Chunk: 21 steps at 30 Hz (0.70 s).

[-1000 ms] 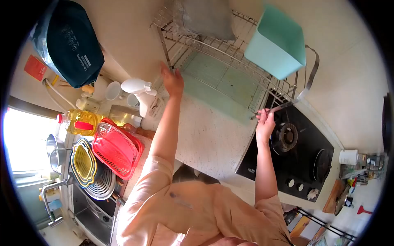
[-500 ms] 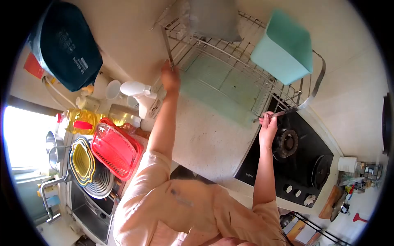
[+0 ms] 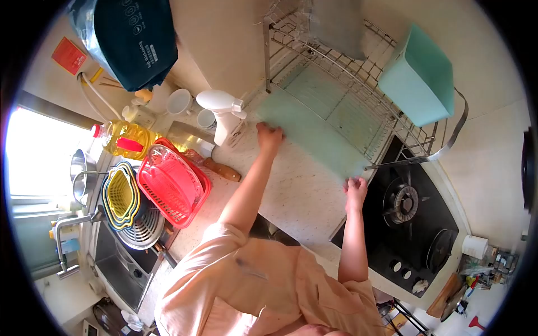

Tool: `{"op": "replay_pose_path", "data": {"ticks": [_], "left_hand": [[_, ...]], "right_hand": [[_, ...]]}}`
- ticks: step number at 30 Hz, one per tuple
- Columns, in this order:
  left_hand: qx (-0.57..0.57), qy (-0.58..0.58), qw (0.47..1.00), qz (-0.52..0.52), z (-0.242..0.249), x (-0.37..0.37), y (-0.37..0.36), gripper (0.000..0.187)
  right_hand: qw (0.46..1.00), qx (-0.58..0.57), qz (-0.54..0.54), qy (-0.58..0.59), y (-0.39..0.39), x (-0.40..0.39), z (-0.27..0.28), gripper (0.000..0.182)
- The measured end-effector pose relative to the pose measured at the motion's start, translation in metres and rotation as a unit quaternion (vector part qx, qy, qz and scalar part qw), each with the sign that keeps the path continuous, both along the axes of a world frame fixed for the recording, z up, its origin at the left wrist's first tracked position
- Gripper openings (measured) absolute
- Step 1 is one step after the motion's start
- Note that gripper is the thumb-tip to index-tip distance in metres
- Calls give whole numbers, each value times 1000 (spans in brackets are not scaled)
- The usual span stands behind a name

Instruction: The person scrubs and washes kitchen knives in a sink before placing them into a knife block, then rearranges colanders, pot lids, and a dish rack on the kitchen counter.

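Observation:
A translucent green mat lies on the pale counter, partly under a two-tier metal wire rack. At the mat's front left corner, my left hand is closed with its fingers curled on the edge. My right hand pinches the front right corner, just below the rack's foot and beside the black gas stove. Neither hand touches the rack. On its upper tier stand a mint green bin and a greyish bag.
Left of my left arm are a white spray bottle, a wooden-handled knife, a red basket, an oil bottle and yellow colanders. The sink is at lower left. A dark blue bag hangs upper left.
Both hands have let go of the rack's side legs and moved down to the mat's front corners. The view has shifted, so the rack and counter items appear further right.

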<state>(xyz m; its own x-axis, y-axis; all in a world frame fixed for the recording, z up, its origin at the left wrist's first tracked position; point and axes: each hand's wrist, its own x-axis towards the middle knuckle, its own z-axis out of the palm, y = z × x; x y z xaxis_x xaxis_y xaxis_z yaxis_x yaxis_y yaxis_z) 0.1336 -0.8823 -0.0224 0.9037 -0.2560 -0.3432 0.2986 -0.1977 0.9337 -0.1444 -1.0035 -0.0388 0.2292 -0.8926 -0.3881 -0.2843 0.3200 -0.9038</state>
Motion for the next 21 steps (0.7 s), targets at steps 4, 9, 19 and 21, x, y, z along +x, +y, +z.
{"op": "replay_pose_path", "data": {"ticks": [4, 9, 19, 21], "left_hand": [[-53, 19, 998, -25, -13, -24, 43, 48], [207, -319, 924, -33, 62, -67, 118, 58], [61, -321, 945, 10, 130, 41, 96, 48], [32, -370, 929, 17, 113, 47, 97, 40]], "right_hand": [[999, 7, -3, 39, 34, -6, 24, 25], [994, -55, 60, 78, 36, -12, 5, 22], [827, -459, 141, 293, 74, 5, 58, 39], [795, -504, 225, 253, 82, 23, 72, 40]]}}
